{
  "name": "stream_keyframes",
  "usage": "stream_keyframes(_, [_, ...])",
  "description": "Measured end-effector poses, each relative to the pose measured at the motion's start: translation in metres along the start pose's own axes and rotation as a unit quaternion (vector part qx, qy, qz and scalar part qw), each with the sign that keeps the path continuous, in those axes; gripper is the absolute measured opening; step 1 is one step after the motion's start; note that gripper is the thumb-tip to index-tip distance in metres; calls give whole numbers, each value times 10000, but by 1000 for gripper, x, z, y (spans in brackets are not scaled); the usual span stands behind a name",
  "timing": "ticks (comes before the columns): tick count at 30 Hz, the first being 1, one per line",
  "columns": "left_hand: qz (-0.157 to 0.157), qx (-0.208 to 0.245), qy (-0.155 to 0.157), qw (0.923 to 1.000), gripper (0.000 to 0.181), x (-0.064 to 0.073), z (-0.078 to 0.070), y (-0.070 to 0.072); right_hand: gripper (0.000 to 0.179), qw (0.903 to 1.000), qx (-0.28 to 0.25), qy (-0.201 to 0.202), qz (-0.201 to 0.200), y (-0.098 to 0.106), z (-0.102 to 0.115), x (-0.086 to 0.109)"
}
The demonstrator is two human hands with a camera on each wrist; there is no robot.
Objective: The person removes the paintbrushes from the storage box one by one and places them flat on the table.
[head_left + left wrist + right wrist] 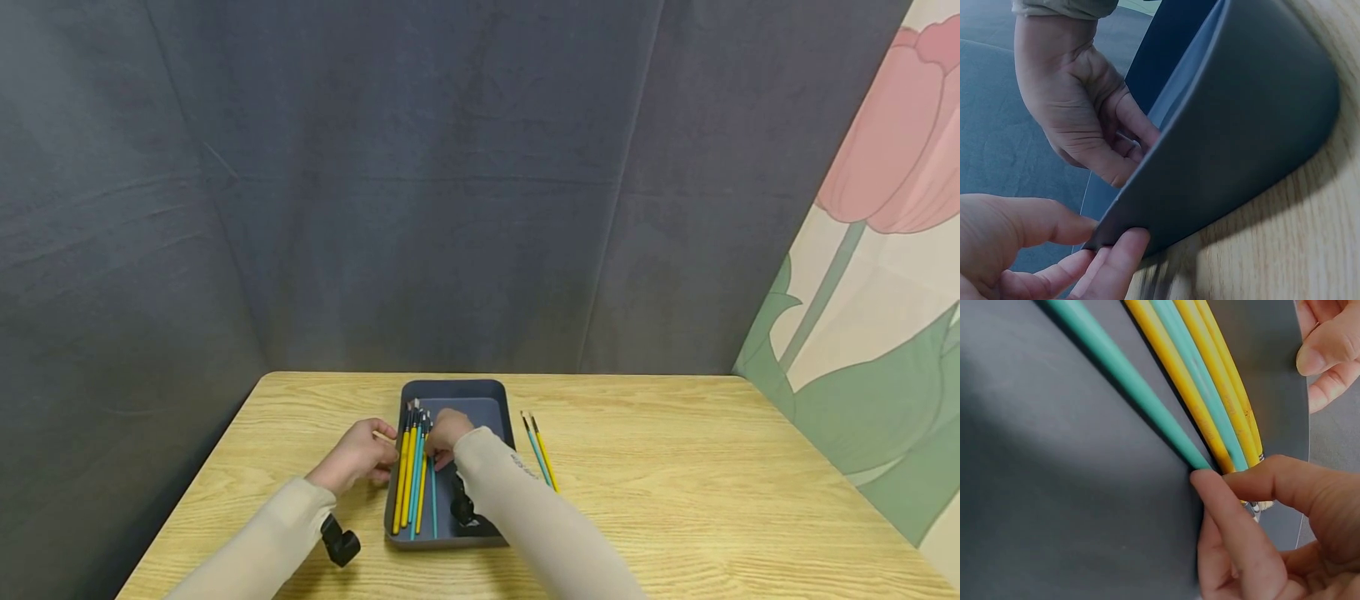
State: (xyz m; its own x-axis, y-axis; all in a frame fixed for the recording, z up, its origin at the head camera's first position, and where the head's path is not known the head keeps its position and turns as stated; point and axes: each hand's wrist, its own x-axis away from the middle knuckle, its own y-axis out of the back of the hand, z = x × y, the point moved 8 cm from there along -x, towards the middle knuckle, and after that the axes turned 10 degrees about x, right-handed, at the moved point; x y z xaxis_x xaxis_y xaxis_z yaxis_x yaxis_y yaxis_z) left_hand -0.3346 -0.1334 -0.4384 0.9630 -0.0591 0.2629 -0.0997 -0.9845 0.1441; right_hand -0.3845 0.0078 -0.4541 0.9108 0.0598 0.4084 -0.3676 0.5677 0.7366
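A dark grey rectangular tray (483,408) stands on the table, with several yellow and teal paintbrushes (407,479) lying lengthwise along its left side, bristles away from me. My left hand (360,454) holds the tray's left wall, thumb at the rim and fingers against the outside. Inside the tray, my right hand (450,432) pinches a thin teal paintbrush (1125,381) between thumb and fingertips. That brush lies just right of the others, its far end hidden by the hand in the right wrist view.
Two more paintbrushes (542,454), one teal and one yellow, lie on the wooden table (675,483) to the right of the tray, partly behind my right sleeve. A dark curtain (420,208) hangs behind the table, and a tulip-patterned wall covering (877,292) is at right.
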Motion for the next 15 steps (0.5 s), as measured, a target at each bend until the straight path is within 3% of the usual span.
stream_keyframes(15, [-7,60,-29,10000,34,1,0,1,16,9989,-377,163,226,3,-2,2])
